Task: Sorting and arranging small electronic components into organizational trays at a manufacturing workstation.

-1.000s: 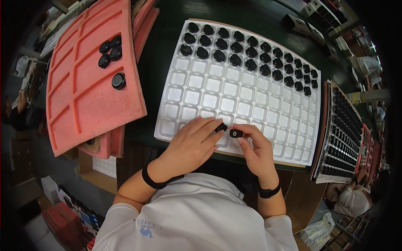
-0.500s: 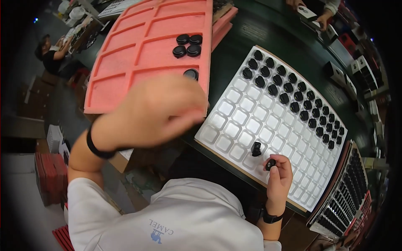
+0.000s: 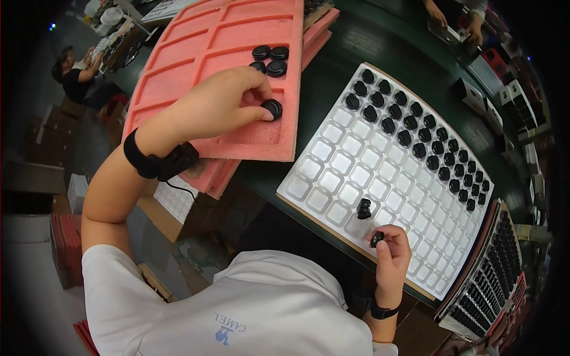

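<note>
My left hand (image 3: 217, 102) reaches over a pink foam tray (image 3: 159, 86) with sunken compartments. Its thumb and fingers close around a round black cap-like piece (image 3: 272, 109) in the near right compartment. Several like black pieces (image 3: 276, 68) lie just beyond my fingers, in the compartment above. At the near edge of a white plastic tray (image 3: 320, 151), my right hand (image 3: 393, 261) pinches a small black part (image 3: 376, 239) with a light mark on its face. Close to it, a short stack of black parts (image 3: 364, 209) stands on the white tray.
Small black parts (image 3: 409, 122) fill the far rows of the white tray. Another tray packed with black parts (image 3: 487, 285) lies at the right. Across the dark green table (image 3: 362, 38), another person's hands (image 3: 473, 29) work near boxes. Someone sits at the far left.
My left hand has moved back from in front of the foam tray, and its fingers have closed around the round black piece there. My right hand has shifted slightly down and left, still pinching its part.
</note>
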Demonstrator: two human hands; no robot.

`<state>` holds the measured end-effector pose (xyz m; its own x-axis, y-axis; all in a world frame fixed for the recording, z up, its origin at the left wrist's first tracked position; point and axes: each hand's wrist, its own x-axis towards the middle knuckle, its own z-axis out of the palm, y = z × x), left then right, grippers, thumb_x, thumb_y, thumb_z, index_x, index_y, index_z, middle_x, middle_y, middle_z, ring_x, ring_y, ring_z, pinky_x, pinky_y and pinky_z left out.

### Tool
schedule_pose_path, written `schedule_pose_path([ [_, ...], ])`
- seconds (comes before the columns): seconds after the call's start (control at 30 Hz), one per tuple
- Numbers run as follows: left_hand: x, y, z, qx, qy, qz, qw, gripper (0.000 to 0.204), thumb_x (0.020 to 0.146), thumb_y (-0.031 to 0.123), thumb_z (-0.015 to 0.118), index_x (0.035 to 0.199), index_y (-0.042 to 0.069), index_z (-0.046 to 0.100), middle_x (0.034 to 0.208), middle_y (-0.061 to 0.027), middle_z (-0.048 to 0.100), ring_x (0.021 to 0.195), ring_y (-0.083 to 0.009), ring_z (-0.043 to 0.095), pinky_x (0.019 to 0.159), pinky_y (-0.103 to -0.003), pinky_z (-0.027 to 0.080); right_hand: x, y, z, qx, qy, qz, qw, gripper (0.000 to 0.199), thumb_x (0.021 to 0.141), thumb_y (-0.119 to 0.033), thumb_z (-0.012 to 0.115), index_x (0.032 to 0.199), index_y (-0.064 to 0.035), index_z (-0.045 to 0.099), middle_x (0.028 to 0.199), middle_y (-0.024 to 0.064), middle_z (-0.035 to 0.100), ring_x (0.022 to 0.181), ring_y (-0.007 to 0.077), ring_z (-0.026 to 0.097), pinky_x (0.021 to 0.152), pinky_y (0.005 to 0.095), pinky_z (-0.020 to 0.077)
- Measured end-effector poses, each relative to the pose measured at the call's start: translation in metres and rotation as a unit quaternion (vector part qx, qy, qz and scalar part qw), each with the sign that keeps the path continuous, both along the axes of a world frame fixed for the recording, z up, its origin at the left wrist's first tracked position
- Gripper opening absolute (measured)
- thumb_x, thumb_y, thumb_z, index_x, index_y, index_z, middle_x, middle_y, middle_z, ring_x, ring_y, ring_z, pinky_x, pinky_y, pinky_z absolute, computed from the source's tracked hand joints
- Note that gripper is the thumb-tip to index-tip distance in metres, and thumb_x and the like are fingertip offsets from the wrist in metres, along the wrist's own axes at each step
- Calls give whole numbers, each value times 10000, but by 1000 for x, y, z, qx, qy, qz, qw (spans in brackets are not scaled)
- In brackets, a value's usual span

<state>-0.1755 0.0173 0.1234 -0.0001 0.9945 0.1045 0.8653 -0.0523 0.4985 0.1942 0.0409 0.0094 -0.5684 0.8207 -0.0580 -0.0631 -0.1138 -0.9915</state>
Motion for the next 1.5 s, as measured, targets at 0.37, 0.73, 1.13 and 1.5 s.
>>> schedule_pose_path([
  [0.37, 58, -35, 12, 119, -235, -34, 964, 266, 740, -9, 671, 997, 0, 603, 921, -59, 606, 800, -142, 570, 727, -265, 471, -16, -16, 15, 59, 17, -53, 997, 292, 865, -172, 593, 1049, 4, 451, 856, 80, 509, 771, 135, 491, 660, 246, 411],
  [0.73, 173, -39, -83, 269, -372, -94, 883, 284, 736, 0, 672, 976, 5, 521, 990, -141, 601, 861, -289, 602, 708, -348, 490, -50, -30, 23, 189, 58, -139, 970, 320, 880, -238, 592, 1035, -39, 395, 864, 89, 453, 756, 155, 426, 704, 271, 363],
  [1.13, 165, -40, -91, 65, -550, -135, 822, 424, 797, 64, 692, 1179, -17, 525, 1110, -127, 561, 970, -205, 594, 810, -326, 515, -42, -24, 12, 264, -3, -104, 959, 234, 913, -194, 506, 1046, -26, 415, 903, 109, 481, 774, 158, 447, 732, 283, 386],
  [1.5, 156, -32, -113, -87, -778, -99, 615, 367, 807, 23, 671, 1144, -43, 539, 1155, -158, 543, 1033, -211, 555, 899, -331, 460, -40, -10, 13, -70, 219, -38, 972, 205, 936, -188, 489, 1032, -12, 449, 841, 85, 529, 718, 133, 489, 691, 265, 413],
])
